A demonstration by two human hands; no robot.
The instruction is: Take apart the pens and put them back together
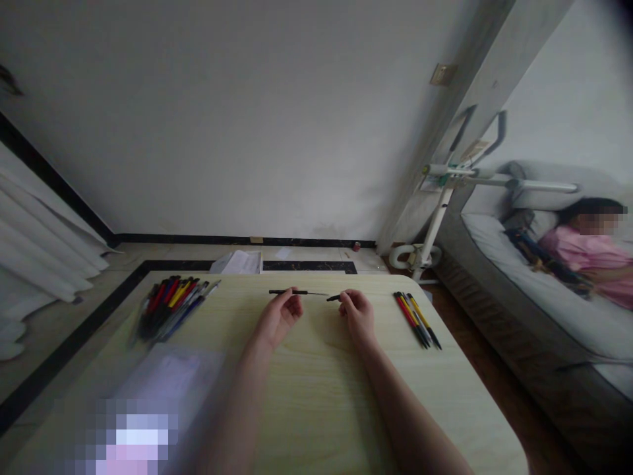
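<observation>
Black barrel (278,291): slim, dark and straight, held off to a near-level pose across the view, its middle partly covered by the grip.
Thin rod (317,293): narrow and greyish, running out from the barrel's right end and nearly in line with it; too fine to make out any detail.
Small black piece (333,298): short and dark, held to the right of the barrel and well apart from it, left end dipping slightly; whether it touches the rod's tip cannot be told.
</observation>
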